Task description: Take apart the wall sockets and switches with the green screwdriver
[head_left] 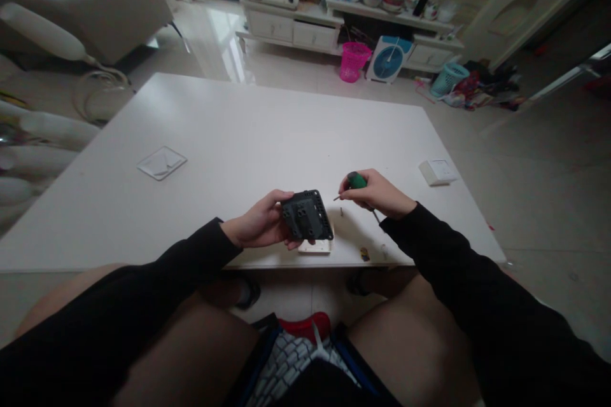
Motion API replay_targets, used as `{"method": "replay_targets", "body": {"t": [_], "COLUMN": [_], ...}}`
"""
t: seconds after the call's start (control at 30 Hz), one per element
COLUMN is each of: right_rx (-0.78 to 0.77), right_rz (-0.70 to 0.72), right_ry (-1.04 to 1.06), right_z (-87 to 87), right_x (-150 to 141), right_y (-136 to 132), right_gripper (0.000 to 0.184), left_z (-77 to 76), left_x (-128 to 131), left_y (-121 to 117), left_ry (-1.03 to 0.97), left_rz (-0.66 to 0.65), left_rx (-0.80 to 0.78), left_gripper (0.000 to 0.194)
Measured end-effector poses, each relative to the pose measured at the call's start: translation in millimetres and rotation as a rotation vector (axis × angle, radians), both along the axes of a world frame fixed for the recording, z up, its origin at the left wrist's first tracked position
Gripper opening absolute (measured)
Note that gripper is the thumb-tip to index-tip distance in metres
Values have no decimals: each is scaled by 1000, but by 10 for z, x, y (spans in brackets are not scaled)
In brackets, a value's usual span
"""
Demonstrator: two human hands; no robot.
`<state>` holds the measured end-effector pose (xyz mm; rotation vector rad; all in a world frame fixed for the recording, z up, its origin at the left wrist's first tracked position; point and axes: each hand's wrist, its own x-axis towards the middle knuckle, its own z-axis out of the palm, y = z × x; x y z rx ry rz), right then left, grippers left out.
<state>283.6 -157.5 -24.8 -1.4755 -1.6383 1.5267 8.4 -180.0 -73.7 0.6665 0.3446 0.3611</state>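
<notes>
One black, roughly square plastic housing (305, 216) is held over the near edge of the white rectangular tabletop (286, 127); its far face is turned away. The left hand (262, 224) grips its left side, thumb at the upper edge, other fingers curled beneath and largely concealed. Below, a cream-white rectangular plate (315, 250) is partly covered; contact with the housing cannot be determined. The right hand (382, 193), apart from the housing, has its fingers bent around a green-handled metal screwdriver (357, 180); the tool's middle is hidden, its shaft slanting back toward the sleeve. A thin, small piece (337, 198) shows at the fingertips, too small to identify. Nearby on the tabletop, a small yellow-and-black item (365, 254) is indistinct. Farther out sit a white box (433, 174), right, and a flat, pale square packet (162, 163), left.
</notes>
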Motion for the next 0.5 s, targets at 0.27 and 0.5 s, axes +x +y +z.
{"method": "replay_targets", "body": {"t": [0.27,0.5], "right_rx": [172,153], "right_rz": [340,490], "right_ry": [-770,-930], "right_z": [-231,-471], "right_x": [245,201], "right_y": [219,216], "right_gripper": [10,14], "left_z": [-61,-167], "left_x": [24,-9], "left_y": [83,127], "left_ry": [2,2], "left_rz": [246,271], "left_rx": [25,23], "left_gripper": [57,64]}}
